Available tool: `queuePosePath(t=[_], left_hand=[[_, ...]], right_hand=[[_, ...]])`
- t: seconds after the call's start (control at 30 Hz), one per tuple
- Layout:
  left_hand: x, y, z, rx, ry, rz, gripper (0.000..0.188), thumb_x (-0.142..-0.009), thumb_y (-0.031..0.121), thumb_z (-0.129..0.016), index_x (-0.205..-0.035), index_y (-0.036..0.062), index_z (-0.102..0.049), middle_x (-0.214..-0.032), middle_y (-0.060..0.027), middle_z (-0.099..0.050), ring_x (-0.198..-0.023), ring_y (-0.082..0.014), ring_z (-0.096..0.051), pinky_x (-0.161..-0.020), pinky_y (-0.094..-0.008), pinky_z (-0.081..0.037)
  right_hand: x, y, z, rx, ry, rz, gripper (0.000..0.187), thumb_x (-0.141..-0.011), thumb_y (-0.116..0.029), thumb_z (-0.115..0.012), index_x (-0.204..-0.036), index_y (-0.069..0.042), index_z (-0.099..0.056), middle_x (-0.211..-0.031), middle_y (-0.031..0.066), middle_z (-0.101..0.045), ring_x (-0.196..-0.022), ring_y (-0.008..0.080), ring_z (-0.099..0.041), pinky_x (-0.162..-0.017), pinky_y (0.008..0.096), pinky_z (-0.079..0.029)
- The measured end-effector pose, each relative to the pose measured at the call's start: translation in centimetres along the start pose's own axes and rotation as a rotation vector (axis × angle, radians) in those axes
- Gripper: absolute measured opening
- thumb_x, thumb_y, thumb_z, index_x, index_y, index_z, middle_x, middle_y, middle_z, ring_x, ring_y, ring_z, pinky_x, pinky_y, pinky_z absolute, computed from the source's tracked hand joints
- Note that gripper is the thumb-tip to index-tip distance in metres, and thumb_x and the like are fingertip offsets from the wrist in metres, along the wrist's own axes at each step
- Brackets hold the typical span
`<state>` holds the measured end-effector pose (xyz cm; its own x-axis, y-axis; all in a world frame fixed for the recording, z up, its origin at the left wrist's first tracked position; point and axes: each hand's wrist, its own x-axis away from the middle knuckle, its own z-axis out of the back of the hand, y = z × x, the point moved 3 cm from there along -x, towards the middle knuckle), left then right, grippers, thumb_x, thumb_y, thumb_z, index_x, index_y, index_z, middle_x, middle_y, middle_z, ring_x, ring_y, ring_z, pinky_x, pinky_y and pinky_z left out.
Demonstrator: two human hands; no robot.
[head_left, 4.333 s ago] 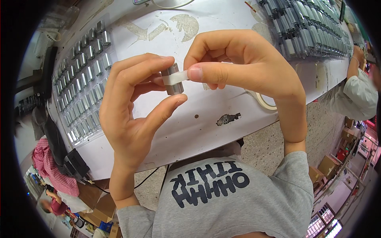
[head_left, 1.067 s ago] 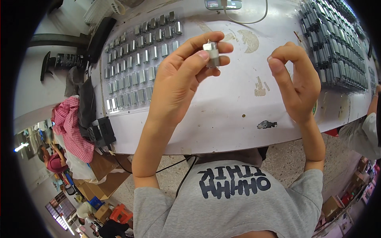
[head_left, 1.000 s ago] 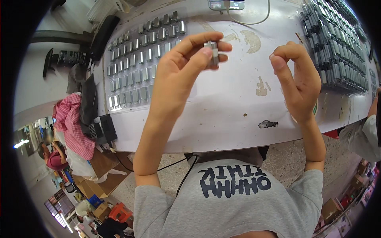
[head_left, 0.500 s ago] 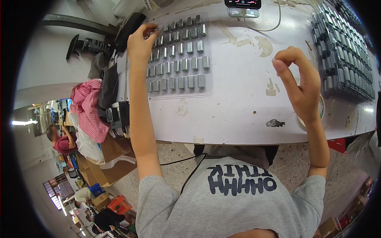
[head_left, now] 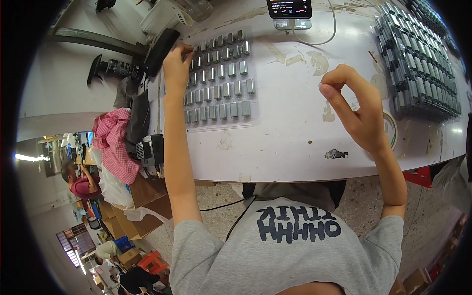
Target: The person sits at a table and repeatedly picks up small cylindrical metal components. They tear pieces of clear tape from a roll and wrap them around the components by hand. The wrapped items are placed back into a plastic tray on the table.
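Observation:
A clear plastic tray (head_left: 221,127) lies at the left of the table, with rows of small silvery metal pieces (head_left: 222,111) standing in it. At its far left edge is my left hand (head_left: 177,69), thumb and forefinger closed beside the end of the upper rows. Whatever those fingers may hold is hidden. My right hand (head_left: 359,108) hovers over the table, right of the tray. Its thumb and forefinger are pinched together; anything between the tips is too small to make out.
Stacked trays (head_left: 420,69) of similar pieces stand at the right. A tape roll (head_left: 390,129) lies partly behind my right wrist. At the back, a phone (head_left: 290,8) has a white cable (head_left: 333,29). A black spray bottle (head_left: 115,68) and checked cloth (head_left: 116,142) are left.
My right hand has moved left, nearer the tray, still pinched. My left hand stays at the tray's far left edge. The whole view has shifted slightly.

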<state>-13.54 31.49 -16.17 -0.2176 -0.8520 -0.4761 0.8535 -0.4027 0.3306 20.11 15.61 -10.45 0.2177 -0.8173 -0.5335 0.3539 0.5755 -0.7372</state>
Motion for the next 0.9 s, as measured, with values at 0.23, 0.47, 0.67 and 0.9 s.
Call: queuePosePath(t=[0.23,0.47,0.67,0.9], left_hand=[[0.2,0.6,0.2,-0.099,-0.026,-0.027,0.013,-0.078,0.011,-0.058,-0.087,0.0057,-0.066,-0.09,-0.0117,-0.063,-0.082,-0.0299,-0.06,-0.072,-0.0351,-0.045],[-0.2,0.0,-0.1,-0.205,-0.02,0.092,0.015,-0.08,0.015,-0.056,-0.089,0.0117,-0.067,-0.089,-0.0123,-0.063,-0.08,-0.0307,-0.06,-0.072,-0.0373,-0.046],[-0.8,0.9,0.0,-0.358,-0.006,0.145,0.015,-0.08,0.017,-0.056,-0.088,0.0139,-0.068,-0.091,-0.0134,-0.062,-0.083,-0.0313,-0.059,-0.076,-0.0393,-0.045],[-0.8,-0.8,-0.1,-0.275,-0.024,0.05,0.017,-0.08,0.016,-0.055,-0.091,0.0138,-0.069,-0.09,-0.0179,-0.06,-0.085,-0.0336,-0.057,-0.078,-0.0393,-0.044]], right_hand=[[0.2,-0.3,-0.2,0.001,-0.004,0.014,0.007,-0.079,-0.002,-0.061,-0.081,-0.001,-0.055,-0.069,0.0047,-0.054,-0.063,0.0145,-0.049,-0.06,0.0251,-0.041],[0.1,-0.3,-0.1,-0.003,0.011,0.0,0.006,-0.079,-0.003,-0.061,-0.081,-0.002,-0.055,-0.068,0.0045,-0.054,-0.063,0.0145,-0.049,-0.06,0.0254,-0.041],[0.2,-0.1,-0.2,0.006,0.009,0.002,0.006,-0.08,-0.004,-0.061,-0.081,-0.002,-0.055,-0.068,0.0046,-0.055,-0.063,0.0145,-0.049,-0.06,0.0256,-0.041],[0.2,-0.2,-0.3,0.01,0.008,-0.009,0.007,-0.079,-0.004,-0.061,-0.081,-0.002,-0.055,-0.069,0.0054,-0.055,-0.062,0.0155,-0.05,-0.06,0.0265,-0.041]])
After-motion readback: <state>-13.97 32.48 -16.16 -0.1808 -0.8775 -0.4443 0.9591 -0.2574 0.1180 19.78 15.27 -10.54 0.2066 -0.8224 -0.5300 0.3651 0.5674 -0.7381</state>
